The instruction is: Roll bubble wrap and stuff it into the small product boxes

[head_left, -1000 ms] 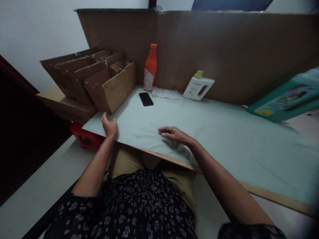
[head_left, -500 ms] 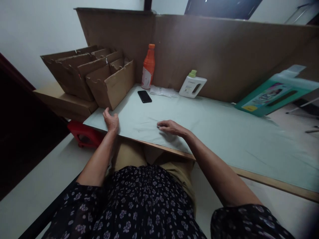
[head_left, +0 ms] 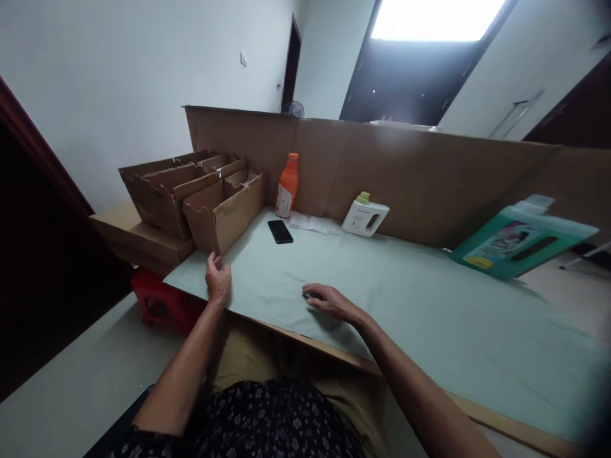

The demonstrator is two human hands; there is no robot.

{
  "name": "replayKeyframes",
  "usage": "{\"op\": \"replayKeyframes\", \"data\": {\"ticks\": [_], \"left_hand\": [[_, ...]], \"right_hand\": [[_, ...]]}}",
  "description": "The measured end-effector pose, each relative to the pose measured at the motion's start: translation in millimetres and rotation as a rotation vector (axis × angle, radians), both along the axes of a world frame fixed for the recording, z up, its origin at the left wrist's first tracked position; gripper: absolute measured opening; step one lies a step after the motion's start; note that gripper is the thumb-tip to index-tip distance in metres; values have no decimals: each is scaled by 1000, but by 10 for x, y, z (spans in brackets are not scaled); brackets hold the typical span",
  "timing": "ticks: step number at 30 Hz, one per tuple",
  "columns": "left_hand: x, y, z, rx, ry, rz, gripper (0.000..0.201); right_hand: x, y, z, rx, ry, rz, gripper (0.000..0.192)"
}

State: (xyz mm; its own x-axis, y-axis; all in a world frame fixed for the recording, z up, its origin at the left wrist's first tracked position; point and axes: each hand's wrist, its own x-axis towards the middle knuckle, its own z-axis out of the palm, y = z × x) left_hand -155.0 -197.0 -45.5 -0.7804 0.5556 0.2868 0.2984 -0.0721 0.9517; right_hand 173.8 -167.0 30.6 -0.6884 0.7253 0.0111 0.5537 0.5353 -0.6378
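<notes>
My left hand rests at the table's front left edge, just before the nearest cardboard box. Its fingers are loosely bent and apart, with nothing seen in them. My right hand is low over the pale green tabletop, fingers stretched forward and holding nothing. A black phone lies beyond and between both hands. Behind it stand an orange bottle with a white label and a white jug with a green cap. Crumpled clear plastic lies between these two.
At the right stands a large jug of green liquid. Several open cardboard boxes sit at the left on a flat box. A cardboard wall runs along the back. Below the table's left end is a red plastic stool.
My view has tilted up, so the table and hands sit lower and more of the room shows. Both hands stay at nearly the same places on the table.
</notes>
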Motion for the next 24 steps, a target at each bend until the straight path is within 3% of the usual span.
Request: {"op": "replayKeyframes", "data": {"ticks": [6, 10, 13, 19, 22, 24], "left_hand": [[67, -110, 26, -66, 92, -72, 60], [199, -11, 119, -122, 239, -220, 52], [322, 375, 232, -164, 336, -343, 51], [548, 1565, 348, -313, 464, -558, 79], [564, 1966, 301, -387, 498, -647, 96], [514, 2118, 260, -410, 518, -699, 98]], "right_hand": [[94, 11, -30, 1, 22, 5, 30], [93, 251, -42, 42, 36, -45, 30], [-30, 698, -107, 123, 45, -145, 36], [-511, 1711, -385, 244, 19, -280, 60], [-703, 1887, -538, 285, 12, -278, 63], [-774, 1879, -624, 312, 15, -262, 62]]}}
